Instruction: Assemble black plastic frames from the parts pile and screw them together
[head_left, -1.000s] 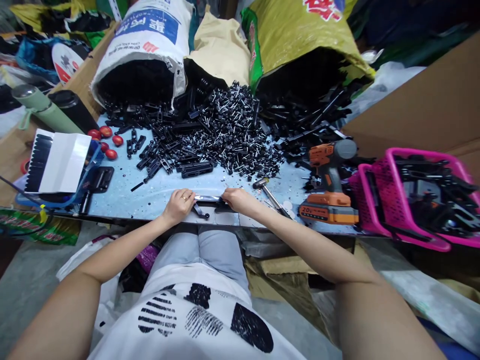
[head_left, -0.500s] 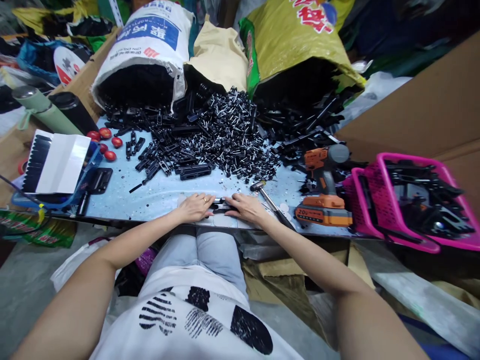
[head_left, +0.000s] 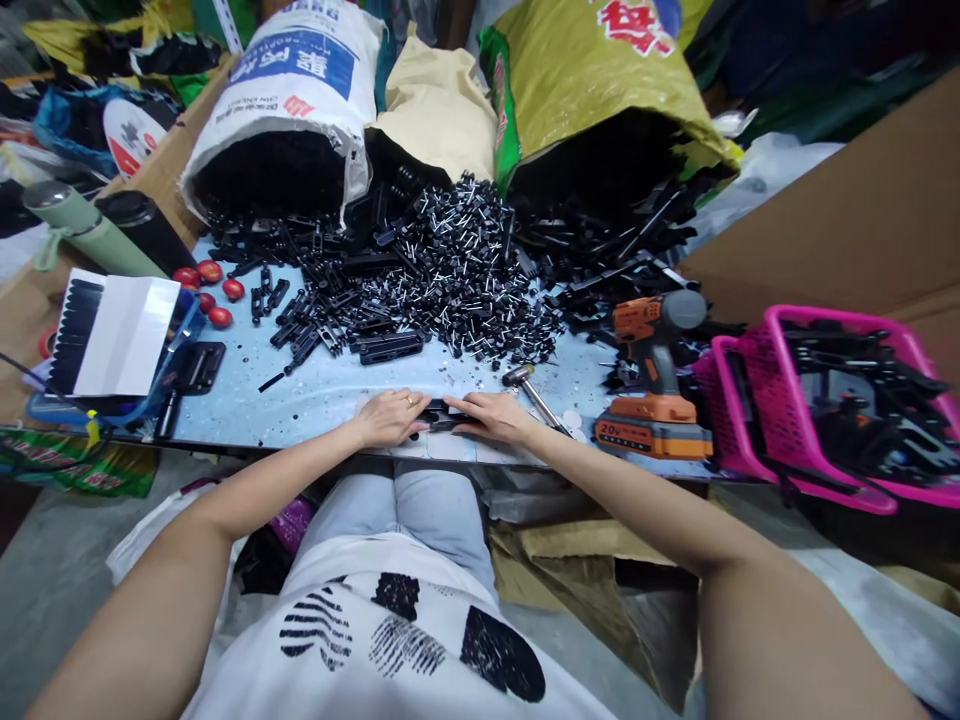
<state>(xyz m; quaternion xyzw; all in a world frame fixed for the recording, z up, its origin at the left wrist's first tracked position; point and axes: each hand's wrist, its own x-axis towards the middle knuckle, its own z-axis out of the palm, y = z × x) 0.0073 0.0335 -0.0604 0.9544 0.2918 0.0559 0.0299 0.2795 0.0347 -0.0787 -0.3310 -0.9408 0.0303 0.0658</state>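
Observation:
At the front edge of the blue-topped table (head_left: 300, 405), both hands grip one black plastic part (head_left: 442, 415). My left hand (head_left: 391, 417) is closed on its left end, a ring on one finger. My right hand (head_left: 491, 415) is closed on the right end, fingers on top and thumb nearer me. Much of the part is hidden under the fingers. Just right of that hand lies a hammer (head_left: 536, 392). Beyond the hands spreads a heap of small black pieces with metal pins (head_left: 480, 270), with longer black parts (head_left: 391, 346) at its near side.
An orange cordless drill (head_left: 651, 380) stands to the right, beside pink baskets (head_left: 772, 400) of black parts. Open sacks (head_left: 292, 90) line the back. Left are a blue tray (head_left: 180, 350), red fruits (head_left: 210, 270), a green bottle (head_left: 97, 225) and a black cup (head_left: 142, 225).
Both hands stay on the black part at the same spot. My right hand has shifted slightly to the right, and a little more of the part shows between the hands.

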